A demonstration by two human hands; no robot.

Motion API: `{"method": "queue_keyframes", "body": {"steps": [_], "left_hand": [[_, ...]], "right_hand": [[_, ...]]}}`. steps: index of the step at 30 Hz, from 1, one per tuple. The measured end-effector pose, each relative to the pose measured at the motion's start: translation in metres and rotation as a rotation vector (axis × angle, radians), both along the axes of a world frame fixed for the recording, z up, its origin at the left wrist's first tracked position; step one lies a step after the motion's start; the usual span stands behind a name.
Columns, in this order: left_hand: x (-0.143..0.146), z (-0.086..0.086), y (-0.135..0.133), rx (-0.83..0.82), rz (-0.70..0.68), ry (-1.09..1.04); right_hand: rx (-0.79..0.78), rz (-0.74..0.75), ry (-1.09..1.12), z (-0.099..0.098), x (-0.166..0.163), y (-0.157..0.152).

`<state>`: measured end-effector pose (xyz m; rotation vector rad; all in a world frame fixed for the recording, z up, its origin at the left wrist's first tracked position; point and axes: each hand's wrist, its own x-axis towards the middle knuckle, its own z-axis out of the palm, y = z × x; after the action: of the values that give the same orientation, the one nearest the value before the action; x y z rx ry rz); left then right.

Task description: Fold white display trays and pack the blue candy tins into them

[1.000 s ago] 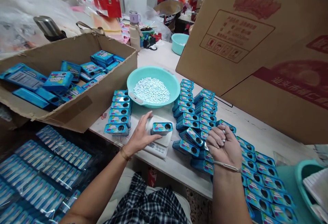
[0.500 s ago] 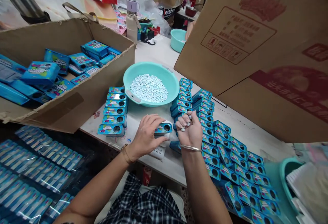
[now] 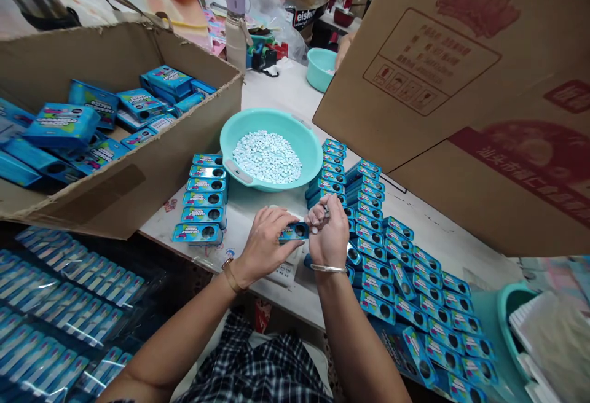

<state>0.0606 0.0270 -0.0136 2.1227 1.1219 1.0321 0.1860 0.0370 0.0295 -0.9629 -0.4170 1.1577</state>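
Between its thumb and fingers, my left hand (image 3: 265, 243) grips a small blue tin (image 3: 292, 231) with a dark round hole in its top. My right hand (image 3: 329, 231) is curled around several small pale candies (image 3: 315, 230), its fingertips right beside the hole end of that tin. Behind both hands, a turquoise basin (image 3: 271, 121) holds a heap of similar pale candies. A white device (image 3: 282, 274) lies partly hidden beneath my left hand.
Blue tins (image 3: 199, 215) stand in a column on the left, and many more (image 3: 378, 286) in rows on the right. An open carton (image 3: 124, 200) of tins is at left; a tall carton (image 3: 415, 133) rises at right. Packed tins (image 3: 55, 305) lie at lower left.
My right hand has moved left with its candies and now meets the end of the tin. My left hand still holds the tin in nearly the same place.
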Motion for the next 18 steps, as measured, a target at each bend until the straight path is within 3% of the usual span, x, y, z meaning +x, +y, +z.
{"method": "queue_keyframes", "body": {"steps": [6,13,18], "left_hand": [[-0.017,0.005,-0.011,-0.030,0.061,-0.140],[-0.073,-0.005,-0.065,-0.086,0.571,-0.469],[-0.099,-0.023,-0.101,-0.217,0.711,-0.564]], "right_hand": [[-0.021,0.024,0.093,0.004,0.007,0.001],[-0.006,0.073,0.290,0.017,0.059,-0.011],[-0.002,0.022,0.299,0.022,0.088,-0.027]]}}
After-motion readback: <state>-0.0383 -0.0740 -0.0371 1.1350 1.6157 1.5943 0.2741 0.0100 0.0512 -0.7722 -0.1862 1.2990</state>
